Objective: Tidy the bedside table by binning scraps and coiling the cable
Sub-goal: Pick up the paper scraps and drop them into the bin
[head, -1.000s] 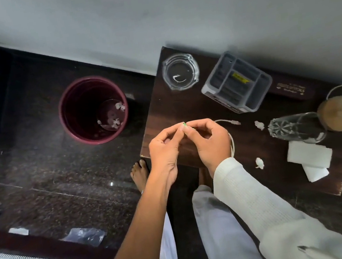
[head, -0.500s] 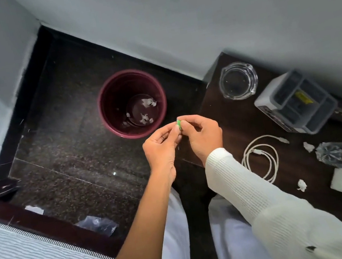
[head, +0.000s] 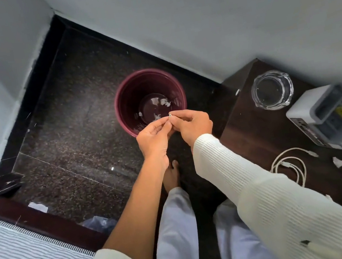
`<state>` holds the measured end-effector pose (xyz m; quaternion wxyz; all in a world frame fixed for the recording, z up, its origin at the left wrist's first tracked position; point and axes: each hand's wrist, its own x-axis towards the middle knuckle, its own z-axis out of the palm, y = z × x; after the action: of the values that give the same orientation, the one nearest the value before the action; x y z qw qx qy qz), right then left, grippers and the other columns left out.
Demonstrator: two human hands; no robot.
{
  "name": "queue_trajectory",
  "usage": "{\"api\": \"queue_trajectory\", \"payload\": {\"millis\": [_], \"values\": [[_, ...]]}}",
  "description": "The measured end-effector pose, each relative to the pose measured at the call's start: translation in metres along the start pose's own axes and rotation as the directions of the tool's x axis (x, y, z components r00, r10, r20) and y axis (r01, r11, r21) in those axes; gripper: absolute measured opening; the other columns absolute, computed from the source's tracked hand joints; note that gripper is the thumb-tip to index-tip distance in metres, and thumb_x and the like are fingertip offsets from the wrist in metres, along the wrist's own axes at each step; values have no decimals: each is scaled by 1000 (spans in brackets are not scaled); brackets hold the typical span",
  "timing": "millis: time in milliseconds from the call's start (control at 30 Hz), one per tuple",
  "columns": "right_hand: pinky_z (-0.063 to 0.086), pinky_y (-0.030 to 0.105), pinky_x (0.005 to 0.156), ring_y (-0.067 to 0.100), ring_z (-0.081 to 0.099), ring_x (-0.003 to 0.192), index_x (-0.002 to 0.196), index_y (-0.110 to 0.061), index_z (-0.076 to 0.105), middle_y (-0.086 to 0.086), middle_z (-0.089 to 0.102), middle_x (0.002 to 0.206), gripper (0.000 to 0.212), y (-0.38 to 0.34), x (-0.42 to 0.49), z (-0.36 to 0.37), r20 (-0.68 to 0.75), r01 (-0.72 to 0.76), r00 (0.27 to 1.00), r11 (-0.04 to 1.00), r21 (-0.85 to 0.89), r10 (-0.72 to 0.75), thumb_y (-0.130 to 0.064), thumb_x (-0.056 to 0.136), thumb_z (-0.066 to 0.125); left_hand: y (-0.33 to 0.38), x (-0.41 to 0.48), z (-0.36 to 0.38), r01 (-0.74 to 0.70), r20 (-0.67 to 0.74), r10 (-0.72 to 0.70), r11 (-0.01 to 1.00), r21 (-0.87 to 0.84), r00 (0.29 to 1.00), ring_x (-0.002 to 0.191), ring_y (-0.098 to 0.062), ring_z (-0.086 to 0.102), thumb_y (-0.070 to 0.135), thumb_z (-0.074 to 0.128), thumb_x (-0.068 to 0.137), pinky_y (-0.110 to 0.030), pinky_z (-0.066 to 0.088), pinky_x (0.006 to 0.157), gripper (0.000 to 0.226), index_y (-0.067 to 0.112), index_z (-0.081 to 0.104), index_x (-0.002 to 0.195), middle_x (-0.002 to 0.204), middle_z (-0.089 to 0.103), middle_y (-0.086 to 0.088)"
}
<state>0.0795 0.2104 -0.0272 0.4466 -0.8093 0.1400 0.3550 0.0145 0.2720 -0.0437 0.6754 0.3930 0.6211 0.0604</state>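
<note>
From the head view, both arms reached forward over the floor, meeting above the near rim of the maroon bin (head: 127, 93). The left hand (head: 155, 136), its forearm bare with the sleeve pushed up, had thumb and forefinger curled together in a pinch on a small scrap (head: 170, 115), too tiny to tell what it was. The right hand (head: 191, 123), sleeved to the wrist, pinched the same scrap from the other side, its remaining fingers curled under. White scraps (head: 165, 102) lay on the bin's bottom. On the dark tabletop (head: 254, 128) to the right, the white cable (head: 289, 150) lay in a loose coil near the front edge, with a paper scrap (head: 338, 162) just right of it.
</note>
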Motion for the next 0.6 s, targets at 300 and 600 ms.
{"api": "queue_trajectory", "payload": {"millis": [300,600], "values": [[51,28,93,15,64,107,125,-24,64,1,68,122,40,-4,12,38,74,-6,997,994,-108,14,-12,88,70,-1,43,-10,72,-105,-71,997,5,992,97,-19,72,-1,66,90,-34,59,90,26,7,71,114,108,74,-10],[43,7,73,10,63,104,128,-26,62,-1,63,128,43,4,4,22,129,13,992,996,-90,-1,-9,89,68,-16,38,-12,111,-82,-108,993,34,991,98,-19,72,3,66,91,-36,58,91,27,11,71,115,109,74,-9]]}}
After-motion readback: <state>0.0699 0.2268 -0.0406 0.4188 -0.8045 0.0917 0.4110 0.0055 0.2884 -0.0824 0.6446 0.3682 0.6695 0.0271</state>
